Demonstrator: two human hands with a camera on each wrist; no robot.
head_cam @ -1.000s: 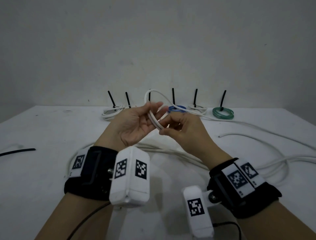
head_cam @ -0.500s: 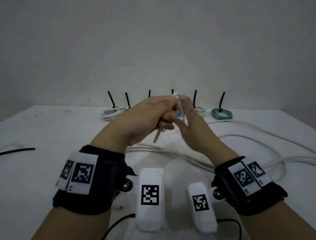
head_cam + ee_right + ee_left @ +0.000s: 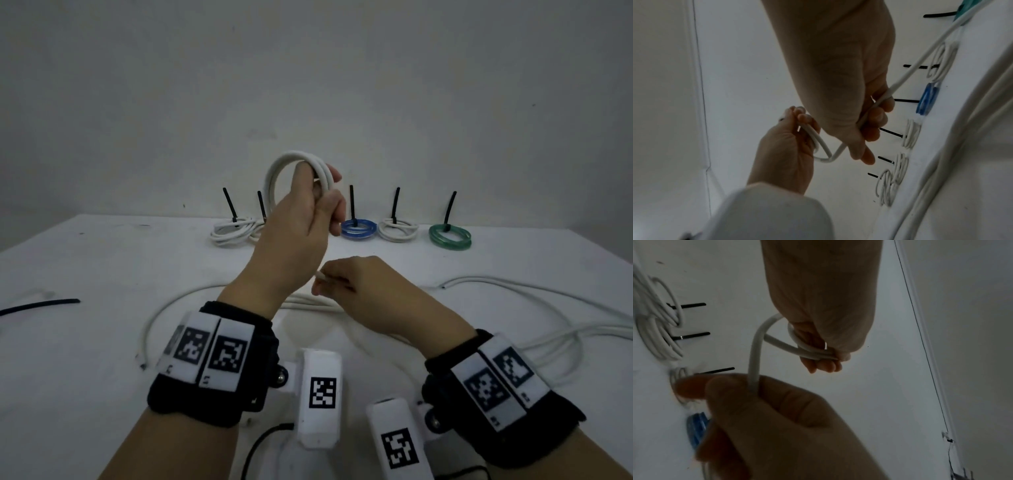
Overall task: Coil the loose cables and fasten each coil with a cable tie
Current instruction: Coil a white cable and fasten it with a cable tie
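My left hand [image 3: 329, 202] is raised above the table and grips a small coil [image 3: 291, 164] of white cable, about two turns. The left wrist view shows those turns [image 3: 807, 353] bunched in its curled fingers [image 3: 824, 366]. Lower and nearer, my right hand [image 3: 323, 279] pinches the loose strand of the same cable. In the right wrist view that strand [image 3: 900, 81] passes through the right hand's fingers [image 3: 875, 116] and on to the left hand [image 3: 789, 138]. The rest of the white cable [image 3: 513, 291] lies slack on the table.
Tied coils, each with an upright black cable tie, line the table's back edge: white [image 3: 233, 233], blue [image 3: 358, 230], white [image 3: 398, 230], green [image 3: 449, 236]. A loose black cable tie [image 3: 41, 305] lies at the far left. Slack cable loops spread left [image 3: 154, 325] and right.
My left hand has risen with the coil, which now shows as a round loop. My right hand has dropped toward the table, apart from the left, still holding the strand.
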